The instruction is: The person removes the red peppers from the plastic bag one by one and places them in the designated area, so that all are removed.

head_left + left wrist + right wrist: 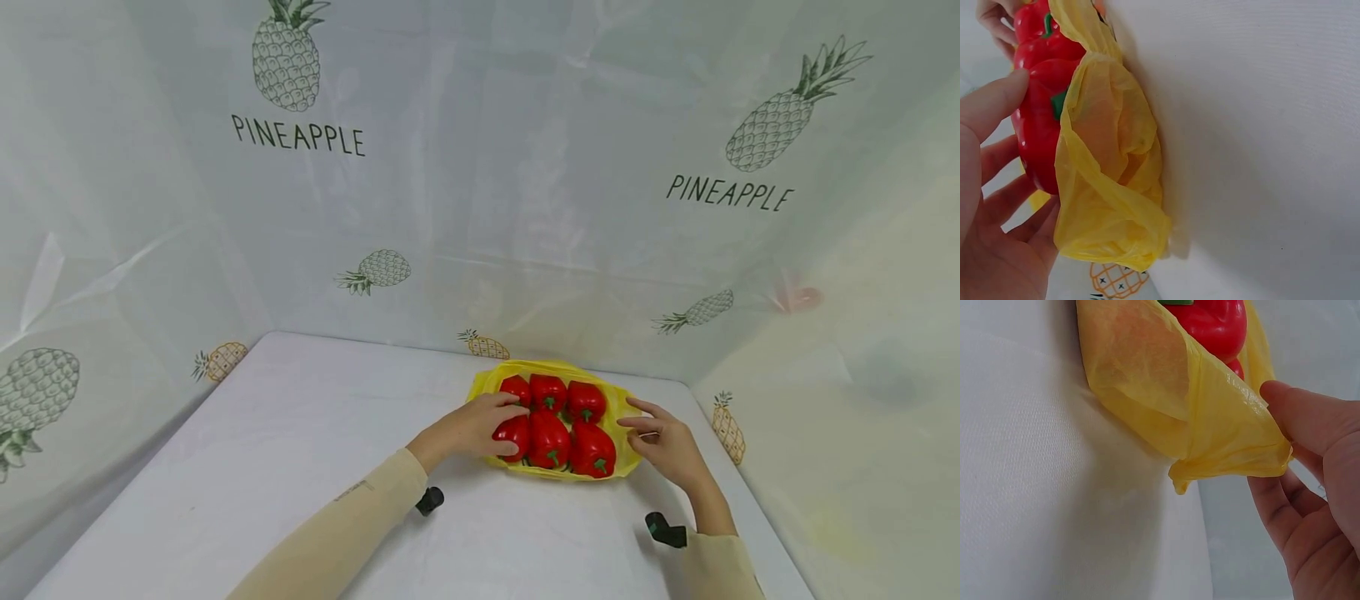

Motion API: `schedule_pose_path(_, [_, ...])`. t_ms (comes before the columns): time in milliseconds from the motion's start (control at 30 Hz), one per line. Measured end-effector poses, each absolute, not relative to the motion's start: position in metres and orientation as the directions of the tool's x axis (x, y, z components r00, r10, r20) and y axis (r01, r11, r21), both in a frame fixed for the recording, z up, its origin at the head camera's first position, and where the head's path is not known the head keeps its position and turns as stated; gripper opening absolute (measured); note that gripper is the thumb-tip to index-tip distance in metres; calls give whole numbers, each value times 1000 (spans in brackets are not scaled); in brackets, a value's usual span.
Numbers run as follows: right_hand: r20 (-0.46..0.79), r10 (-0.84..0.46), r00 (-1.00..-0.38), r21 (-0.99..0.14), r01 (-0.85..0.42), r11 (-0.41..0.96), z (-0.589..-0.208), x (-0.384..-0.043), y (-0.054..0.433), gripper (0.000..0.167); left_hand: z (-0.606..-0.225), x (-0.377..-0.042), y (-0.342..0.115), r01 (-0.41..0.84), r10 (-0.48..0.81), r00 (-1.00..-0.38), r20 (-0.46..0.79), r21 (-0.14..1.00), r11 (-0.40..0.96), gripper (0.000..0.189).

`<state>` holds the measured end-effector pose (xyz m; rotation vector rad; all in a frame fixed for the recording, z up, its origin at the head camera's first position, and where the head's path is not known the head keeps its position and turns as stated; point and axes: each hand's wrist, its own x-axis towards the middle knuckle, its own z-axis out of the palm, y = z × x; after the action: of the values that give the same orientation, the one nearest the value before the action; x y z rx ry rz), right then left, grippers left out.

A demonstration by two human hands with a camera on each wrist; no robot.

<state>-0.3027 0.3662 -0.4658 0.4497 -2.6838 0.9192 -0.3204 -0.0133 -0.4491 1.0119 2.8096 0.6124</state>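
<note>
Several glossy red bell peppers (550, 439) with green stems stand in two rows in a yellow plastic bag (628, 467), its rim spread around them. My left hand (483, 423) is at the bag's left end, thumb and fingers on either side of the front-left bell pepper (510, 435). The left wrist view shows the thumb against this red pepper (1038, 137) and the other fingers behind it. At the bag's right end, my right hand (667, 446) has its fingers spread and loosely bent. In the right wrist view its thumb lies by the yellow bag's edge (1241, 437).
A white-covered table (300, 450) lies beneath the bag. Behind and beside it hangs a pale sheet (495, 183) printed with pineapples. Black wrist devices (666, 531) show below both hands.
</note>
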Motion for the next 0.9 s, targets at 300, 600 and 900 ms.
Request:
schedule_pose_path(300, [346, -209, -915, -544, -377, 749, -465, -302, 366, 27, -448, -318, -13, 584, 626, -779, 30, 399, 707, 62])
schedule_pose_path(600, [360, -223, -906, -540, -397, 742, -465, -304, 366, 30, -449, -320, -15, 588, 632, -774, 34, 411, 697, 63])
schedule_pose_path(900, [355, -218, -909, -544, -391, 743, -465, -302, 365, 29, -453, -328, -17, 590, 658, -753, 17, 460, 663, 65])
